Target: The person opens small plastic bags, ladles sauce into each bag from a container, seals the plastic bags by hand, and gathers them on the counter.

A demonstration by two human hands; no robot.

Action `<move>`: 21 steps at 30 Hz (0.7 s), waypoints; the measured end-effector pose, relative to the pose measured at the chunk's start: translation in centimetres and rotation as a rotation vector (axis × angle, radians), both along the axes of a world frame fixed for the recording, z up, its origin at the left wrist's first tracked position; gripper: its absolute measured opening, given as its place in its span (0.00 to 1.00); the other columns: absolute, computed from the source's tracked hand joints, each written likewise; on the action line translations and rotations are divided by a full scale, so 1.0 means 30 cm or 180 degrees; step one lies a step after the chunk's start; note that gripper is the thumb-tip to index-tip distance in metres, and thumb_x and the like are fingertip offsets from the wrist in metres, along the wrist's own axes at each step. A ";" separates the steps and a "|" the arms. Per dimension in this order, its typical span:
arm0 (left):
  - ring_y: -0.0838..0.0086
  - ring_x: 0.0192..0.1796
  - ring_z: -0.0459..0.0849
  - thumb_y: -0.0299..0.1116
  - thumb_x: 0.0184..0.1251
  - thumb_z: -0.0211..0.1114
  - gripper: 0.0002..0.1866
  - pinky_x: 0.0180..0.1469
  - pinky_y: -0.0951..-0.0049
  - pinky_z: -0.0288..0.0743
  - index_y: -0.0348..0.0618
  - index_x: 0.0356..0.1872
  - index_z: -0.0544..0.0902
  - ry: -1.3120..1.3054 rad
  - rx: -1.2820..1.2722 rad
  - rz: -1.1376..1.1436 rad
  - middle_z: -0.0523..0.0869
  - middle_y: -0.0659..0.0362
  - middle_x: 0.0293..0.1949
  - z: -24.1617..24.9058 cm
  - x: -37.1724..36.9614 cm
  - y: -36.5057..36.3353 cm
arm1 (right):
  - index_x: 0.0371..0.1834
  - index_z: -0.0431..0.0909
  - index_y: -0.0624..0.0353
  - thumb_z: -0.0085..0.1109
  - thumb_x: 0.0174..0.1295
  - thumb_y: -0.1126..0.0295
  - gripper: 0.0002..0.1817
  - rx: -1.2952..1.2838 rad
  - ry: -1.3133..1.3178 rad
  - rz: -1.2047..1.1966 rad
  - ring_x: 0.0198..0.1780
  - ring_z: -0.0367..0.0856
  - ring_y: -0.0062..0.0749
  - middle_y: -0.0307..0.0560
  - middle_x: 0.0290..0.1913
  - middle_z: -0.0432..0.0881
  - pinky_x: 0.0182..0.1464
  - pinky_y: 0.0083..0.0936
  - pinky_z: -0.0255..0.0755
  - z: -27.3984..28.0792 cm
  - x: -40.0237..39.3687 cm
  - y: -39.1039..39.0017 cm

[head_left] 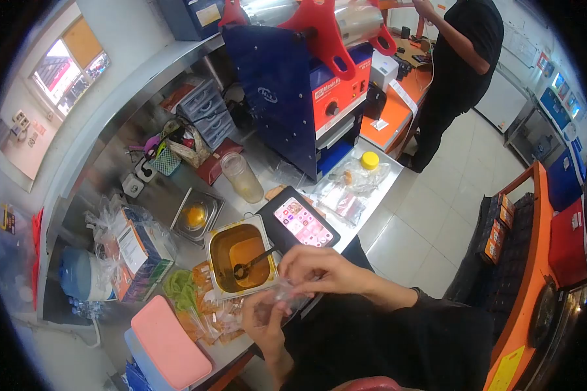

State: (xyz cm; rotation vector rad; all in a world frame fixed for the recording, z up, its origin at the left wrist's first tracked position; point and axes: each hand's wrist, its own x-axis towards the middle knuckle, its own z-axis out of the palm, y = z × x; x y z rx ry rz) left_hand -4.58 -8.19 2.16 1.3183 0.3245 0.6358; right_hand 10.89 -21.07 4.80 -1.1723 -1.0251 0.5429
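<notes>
Both hands are close together in front of the body, just below a square metal container (220, 266) of orange-brown sauce with a black ladle (242, 270) in it. My right hand (319, 270) pinches one part of a small clear plastic bag (287, 292). The fingers of my left hand (265, 319) are closed on the lower left part of the same bag. What the bag contains cannot be made out. A phone (305, 223) with a lit screen lies on a dark surface just above my right hand.
A blue sealing machine (274, 98) stands beyond the phone. Nearby are a glass jar (241, 177), a small metal tray (205, 210), a yellow lid (370, 160), a green cloth (180, 288) and a pink lid (169, 342). Another person (460, 58) stands at the upper right.
</notes>
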 end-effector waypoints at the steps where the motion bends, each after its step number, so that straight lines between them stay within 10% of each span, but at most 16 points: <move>1: 0.78 0.35 0.80 0.22 0.62 0.70 0.18 0.37 0.80 0.75 0.36 0.52 0.77 0.0016 -0.0012 0.0014 0.80 0.58 0.42 -0.019 -0.001 0.019 | 0.39 0.83 0.63 0.68 0.59 0.78 0.06 0.0322 -0.1064 -0.0450 0.44 0.83 0.26 0.46 0.49 0.77 0.43 0.22 0.76 -0.002 0.009 0.005; 5: 0.70 0.47 0.82 0.30 0.67 0.68 0.18 0.52 0.69 0.76 0.37 0.55 0.78 0.1028 0.0211 0.0898 0.83 0.54 0.46 0.023 0.008 0.059 | 0.46 0.86 0.60 0.68 0.55 0.81 0.14 -0.0493 -0.0679 -0.0256 0.47 0.79 0.24 0.43 0.54 0.72 0.44 0.25 0.76 -0.019 -0.006 -0.020; 7: 0.61 0.57 0.79 0.40 0.60 0.73 0.26 0.64 0.55 0.67 0.40 0.58 0.79 0.0636 0.3355 0.0886 0.82 0.55 0.51 0.062 0.030 0.089 | 0.47 0.86 0.56 0.70 0.52 0.79 0.17 -0.1001 -0.0664 -0.0165 0.42 0.77 0.29 0.42 0.51 0.69 0.41 0.26 0.75 0.006 -0.009 -0.021; 9: 0.55 0.64 0.73 0.46 0.52 0.75 0.32 0.71 0.47 0.55 0.43 0.59 0.79 0.0923 0.4062 0.0009 0.81 0.58 0.54 0.116 0.025 0.051 | 0.48 0.86 0.53 0.72 0.48 0.77 0.20 -0.1128 -0.1422 -0.0474 0.35 0.75 0.32 0.42 0.45 0.67 0.37 0.25 0.74 -0.016 -0.030 -0.007; 15: 0.57 0.64 0.74 0.39 0.42 0.78 0.33 0.69 0.49 0.61 0.45 0.55 0.80 0.0939 0.3876 0.0058 0.81 0.56 0.55 0.033 -0.030 0.083 | 0.44 0.84 0.55 0.73 0.47 0.78 0.18 -0.0957 -0.1800 -0.0403 0.36 0.76 0.31 0.42 0.40 0.70 0.34 0.26 0.72 -0.053 -0.093 0.057; 21: 0.60 0.55 0.82 0.43 0.57 0.74 0.32 0.59 0.54 0.74 0.39 0.62 0.77 0.0802 0.2288 0.0226 0.83 0.53 0.53 -0.018 -0.155 0.193 | 0.45 0.76 0.59 0.64 0.64 0.77 0.10 -0.0787 0.0395 -0.2281 0.35 0.69 0.15 0.34 0.34 0.71 0.36 0.15 0.71 -0.148 -0.069 0.099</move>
